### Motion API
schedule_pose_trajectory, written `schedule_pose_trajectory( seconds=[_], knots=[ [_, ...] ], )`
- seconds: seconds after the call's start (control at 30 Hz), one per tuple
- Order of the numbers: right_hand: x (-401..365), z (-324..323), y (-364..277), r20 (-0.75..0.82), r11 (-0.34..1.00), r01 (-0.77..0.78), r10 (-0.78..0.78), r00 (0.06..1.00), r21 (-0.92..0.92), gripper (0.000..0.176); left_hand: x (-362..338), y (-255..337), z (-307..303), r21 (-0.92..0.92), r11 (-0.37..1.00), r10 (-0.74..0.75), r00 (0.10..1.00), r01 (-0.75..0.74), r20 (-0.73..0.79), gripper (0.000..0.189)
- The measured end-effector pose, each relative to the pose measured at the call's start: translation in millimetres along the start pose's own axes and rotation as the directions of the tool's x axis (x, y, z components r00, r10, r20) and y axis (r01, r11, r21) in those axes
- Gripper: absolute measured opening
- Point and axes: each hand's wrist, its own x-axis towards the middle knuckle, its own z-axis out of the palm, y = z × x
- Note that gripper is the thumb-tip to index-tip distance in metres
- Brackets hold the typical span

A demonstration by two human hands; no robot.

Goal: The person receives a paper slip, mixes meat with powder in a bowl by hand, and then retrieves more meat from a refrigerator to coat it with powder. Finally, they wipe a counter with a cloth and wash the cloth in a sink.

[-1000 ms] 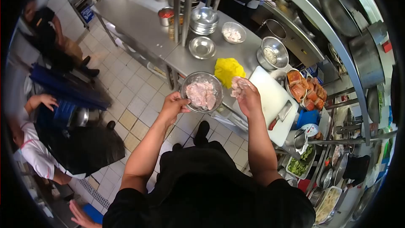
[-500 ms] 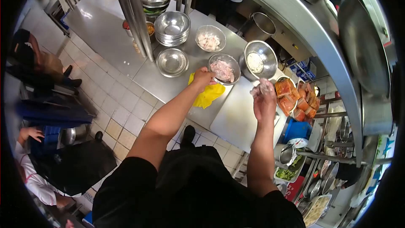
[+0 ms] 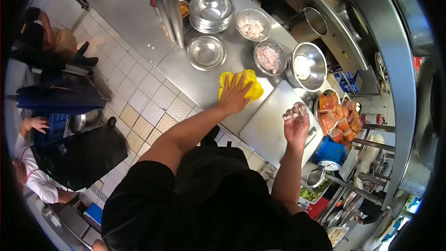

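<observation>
My left hand (image 3: 233, 95) lies flat with spread fingers on a crumpled yellow cloth (image 3: 253, 89) on the steel counter. Palm up, my right hand (image 3: 296, 123) hovers over the right side of a white cutting board (image 3: 265, 120); its loosely bent fingers carry a whitish, wet-looking coating, and I see nothing held in them. Beyond the board stand a bowl of pale pink raw meat (image 3: 268, 58), a bowl of whitish pieces (image 3: 251, 29) and a larger steel bowl with white contents (image 3: 303, 67). Part of a metal blade (image 3: 310, 135) shows beside my right hand.
An empty steel bowl (image 3: 206, 53) and a stack of steel bowls (image 3: 212, 11) stand near upright metal posts (image 3: 168, 9). Orange-pink blocks (image 3: 341, 114) and a blue container (image 3: 329, 151) are at the right. Co-workers (image 3: 51, 172) are at the left. An overhead shelf edge (image 3: 395, 56) curves along the right.
My left hand has left the rim of the meat bowl and come down onto the yellow cloth. My right hand has drawn back slightly from the large steel bowl. The view has shifted.
</observation>
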Motion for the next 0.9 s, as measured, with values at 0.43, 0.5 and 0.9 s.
schedule_pose_trajectory(
  seconds=[0.43, 0.5, 0.9],
  knots=[
    [14, 39, 40, 0.141, 0.998, -0.026, 0.033, 0.990, -0.051, 0.027, -104, -101, -60, 0.134, 0.985, 0.098, 0.993, -0.105, 0.063, 0.054],
    [17, 52, 44, 0.154, 0.998, -0.007, 0.018, 0.988, -0.066, 0.027, -98, -137, -77, 0.189, 0.981, 0.040, 0.999, -0.044, 0.027, 0.054],
    [-44, 157, 140, -0.130, 0.989, 0.052, -0.070, 0.989, -0.137, 0.025, -11, -437, -203, 0.379, 0.919, -0.080, 0.993, 0.106, -0.083, 0.049]
  ],
)
